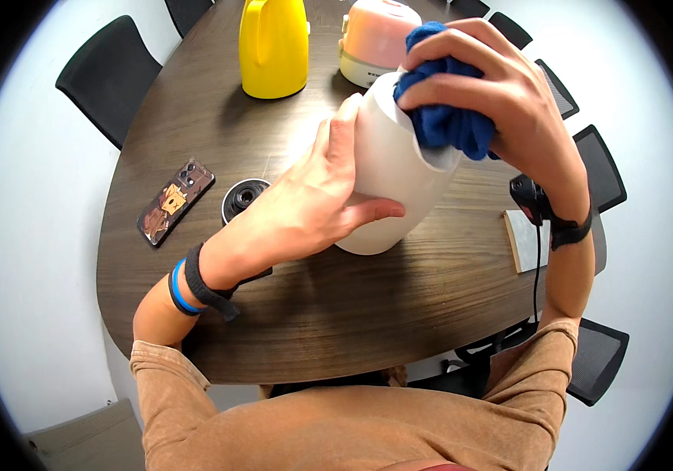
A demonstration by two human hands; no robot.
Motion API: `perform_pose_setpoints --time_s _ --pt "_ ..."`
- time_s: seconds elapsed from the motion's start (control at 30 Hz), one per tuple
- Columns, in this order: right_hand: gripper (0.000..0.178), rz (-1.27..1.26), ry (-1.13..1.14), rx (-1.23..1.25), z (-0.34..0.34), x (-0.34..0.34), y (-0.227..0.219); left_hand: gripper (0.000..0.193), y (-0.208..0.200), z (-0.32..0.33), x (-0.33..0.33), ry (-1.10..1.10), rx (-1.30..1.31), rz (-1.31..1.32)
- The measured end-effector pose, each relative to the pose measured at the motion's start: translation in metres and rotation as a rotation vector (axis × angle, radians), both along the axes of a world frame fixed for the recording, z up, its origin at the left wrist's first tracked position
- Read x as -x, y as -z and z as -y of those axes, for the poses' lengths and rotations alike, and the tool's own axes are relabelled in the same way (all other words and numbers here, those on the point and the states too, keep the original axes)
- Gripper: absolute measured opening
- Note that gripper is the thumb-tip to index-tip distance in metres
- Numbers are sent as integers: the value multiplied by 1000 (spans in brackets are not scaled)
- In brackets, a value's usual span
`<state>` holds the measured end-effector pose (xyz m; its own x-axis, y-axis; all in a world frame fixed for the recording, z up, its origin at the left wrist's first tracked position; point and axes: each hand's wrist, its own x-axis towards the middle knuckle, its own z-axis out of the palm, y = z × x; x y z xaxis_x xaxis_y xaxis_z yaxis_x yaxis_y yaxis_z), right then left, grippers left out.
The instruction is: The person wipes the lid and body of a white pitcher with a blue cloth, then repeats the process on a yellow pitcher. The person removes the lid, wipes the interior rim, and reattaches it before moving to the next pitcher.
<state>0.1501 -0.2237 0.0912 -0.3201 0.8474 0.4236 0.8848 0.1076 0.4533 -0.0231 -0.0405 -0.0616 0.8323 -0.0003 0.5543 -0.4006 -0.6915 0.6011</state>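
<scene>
A white, rounded container [387,180] with a wide open mouth leans to the right over the table. My left hand [313,188] grips its near left side, thumb across the front and fingers along the upper side. In my right hand [493,78] is a bunched blue cloth [450,118], pressed into the container's mouth at the rim. The cloth's lower part dips inside, and its contact with the inner wall is hidden. Beside my left forearm lies a round black piece [244,198] with a ringed centre and pale rim, partly covered by the arm.
On the dark wooden table [289,330] stand a yellow jug [274,55] and a pink-and-white lidded appliance [376,39] at the far side. A phone [175,202] lies at left, a pale flat block [523,243] at right. A black cable [538,275] hangs from my right wrist. Chairs surround the table.
</scene>
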Motion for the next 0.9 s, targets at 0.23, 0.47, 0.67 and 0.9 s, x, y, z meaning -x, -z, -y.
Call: perform_pose_setpoints --time_s 0.23,0.47,0.67,0.9 --pt "60 -186 101 -264 6 -13 16 118 -3 -2 4 14 15 -41" --pt "41 -1079 278 -93 67 -32 122 121 -1 1 2 -19 6 -51" --pt "102 -1207 423 368 106 -11 177 124 -3 -3 2 -6 -6 -39" --pt "100 -1213 375 133 100 -3 161 125 -1 -7 1 35 2 -22"
